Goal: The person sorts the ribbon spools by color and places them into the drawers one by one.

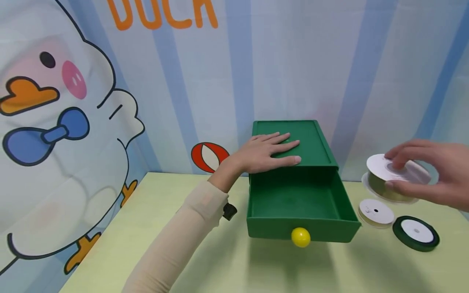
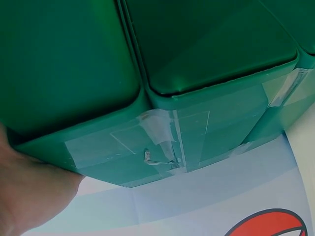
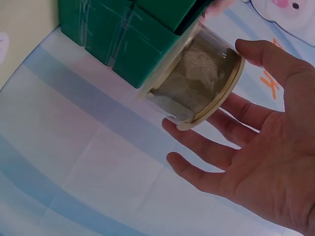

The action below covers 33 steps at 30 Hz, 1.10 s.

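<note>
My left hand [image 1: 261, 152] rests with spread fingers on the top of a green plastic drawer box [image 1: 311, 142]. Its front drawer [image 1: 293, 199] is pulled out, with a yellow ball knob [image 1: 301, 237] and a bare floor showing inside. At the right, my right hand [image 1: 436, 171] holds a large spool of gold ribbon [image 3: 197, 73] by its upper rim, thumb on one side and fingers on the other. Whether that spool touches the table cannot be told. The left wrist view shows the box's green side [image 2: 197, 132] with clear tape, and part of the left hand [image 2: 34, 191].
In front of the large spool lie a small white-faced spool [image 1: 376, 211] and a dark green ribbon roll [image 1: 415, 233] on the pale yellow table [image 1: 205, 260]. A striped cloth backdrop [image 1: 293, 61] with a duck print hangs behind the table.
</note>
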Available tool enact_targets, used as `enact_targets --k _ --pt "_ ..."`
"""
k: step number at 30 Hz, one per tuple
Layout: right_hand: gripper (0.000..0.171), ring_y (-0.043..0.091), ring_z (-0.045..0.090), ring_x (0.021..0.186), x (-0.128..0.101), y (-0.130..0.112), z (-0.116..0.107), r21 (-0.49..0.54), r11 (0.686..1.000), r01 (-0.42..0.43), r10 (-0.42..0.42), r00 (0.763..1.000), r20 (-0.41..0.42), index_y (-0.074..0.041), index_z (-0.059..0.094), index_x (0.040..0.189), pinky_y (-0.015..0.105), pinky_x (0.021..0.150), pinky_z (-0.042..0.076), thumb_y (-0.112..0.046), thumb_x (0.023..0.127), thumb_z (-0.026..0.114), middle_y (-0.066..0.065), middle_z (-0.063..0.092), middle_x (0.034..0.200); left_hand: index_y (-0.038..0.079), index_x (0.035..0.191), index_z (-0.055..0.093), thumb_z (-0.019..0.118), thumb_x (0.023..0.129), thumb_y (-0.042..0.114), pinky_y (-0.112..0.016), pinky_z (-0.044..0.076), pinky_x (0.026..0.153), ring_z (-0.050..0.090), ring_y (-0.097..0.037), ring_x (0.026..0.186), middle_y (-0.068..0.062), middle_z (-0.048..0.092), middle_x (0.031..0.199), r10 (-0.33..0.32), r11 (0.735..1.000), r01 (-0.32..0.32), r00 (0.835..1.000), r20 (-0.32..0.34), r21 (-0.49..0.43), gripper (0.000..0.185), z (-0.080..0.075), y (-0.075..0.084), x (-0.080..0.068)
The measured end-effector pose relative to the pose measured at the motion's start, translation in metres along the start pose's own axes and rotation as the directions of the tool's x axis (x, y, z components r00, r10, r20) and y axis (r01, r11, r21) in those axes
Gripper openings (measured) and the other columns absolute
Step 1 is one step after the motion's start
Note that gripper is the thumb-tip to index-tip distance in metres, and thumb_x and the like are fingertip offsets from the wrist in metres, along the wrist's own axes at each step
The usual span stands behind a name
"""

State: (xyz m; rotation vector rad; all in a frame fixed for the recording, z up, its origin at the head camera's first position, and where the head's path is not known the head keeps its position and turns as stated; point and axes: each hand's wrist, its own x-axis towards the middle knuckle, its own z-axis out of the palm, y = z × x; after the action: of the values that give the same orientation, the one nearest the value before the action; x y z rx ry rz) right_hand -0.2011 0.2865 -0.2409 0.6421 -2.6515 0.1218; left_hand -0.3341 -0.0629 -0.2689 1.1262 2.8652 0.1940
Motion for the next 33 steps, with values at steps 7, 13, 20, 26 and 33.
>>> enact_targets --k 7,13,20,26,33 --pt "0.035 0.028 0.069 0.091 0.009 -0.014 -0.009 -0.008 0.998 0.066 -0.065 0.997 0.028 -0.023 0.071 0.090 0.029 0.061 0.051 -0.036 0.072 0.098 0.010 0.070 0.120 0.040 0.170 0.020 0.040 0.107 0.067 -0.049 0.009 0.133 0.006 -0.017 0.166 0.010 0.010 0.179 -0.003 1.000 0.003 1.000 0.004 0.001 0.071 0.002 0.000 0.001" --pt "0.032 0.032 0.069 0.106 0.022 -0.035 -0.018 0.011 0.996 0.086 -0.087 0.993 0.078 -0.026 0.074 0.100 0.050 0.080 0.061 -0.046 0.081 0.092 0.006 0.068 0.129 0.040 0.170 0.020 0.040 0.107 0.067 -0.049 0.010 0.133 0.006 -0.018 0.166 0.010 0.011 0.179 -0.006 1.000 0.006 1.000 0.000 0.003 0.071 0.002 0.000 0.001" --pt "0.025 0.014 0.067 0.108 0.035 -0.061 -0.020 0.112 0.968 0.226 -0.235 0.969 0.078 -0.038 0.073 0.105 0.037 0.078 0.058 -0.050 0.087 0.087 -0.012 0.066 0.127 0.040 0.170 0.021 0.040 0.106 0.067 -0.050 0.010 0.133 0.007 -0.018 0.166 0.009 0.012 0.179 -0.005 1.000 0.005 1.000 -0.003 0.003 0.071 0.003 0.000 0.004" --pt "0.024 0.007 0.064 0.101 0.052 -0.084 -0.014 0.191 0.946 0.262 -0.291 0.947 0.140 -0.039 0.074 0.106 0.032 0.075 0.057 -0.055 0.090 0.082 -0.018 0.064 0.124 0.041 0.170 0.021 0.037 0.107 0.067 -0.051 0.012 0.132 0.007 -0.020 0.166 0.009 0.011 0.179 -0.015 1.000 0.015 1.000 0.002 0.017 0.070 0.000 0.002 0.006" --pt "0.025 0.005 0.061 0.101 0.067 -0.103 -0.007 0.284 0.904 0.319 -0.387 0.895 0.224 -0.040 0.073 0.107 0.030 0.076 0.057 -0.062 0.096 0.072 -0.019 0.063 0.124 0.041 0.170 0.019 0.036 0.109 0.065 -0.050 0.013 0.132 0.006 -0.019 0.166 0.009 0.009 0.179 -0.012 0.999 0.011 1.000 0.016 0.042 0.068 -0.002 0.001 0.003"
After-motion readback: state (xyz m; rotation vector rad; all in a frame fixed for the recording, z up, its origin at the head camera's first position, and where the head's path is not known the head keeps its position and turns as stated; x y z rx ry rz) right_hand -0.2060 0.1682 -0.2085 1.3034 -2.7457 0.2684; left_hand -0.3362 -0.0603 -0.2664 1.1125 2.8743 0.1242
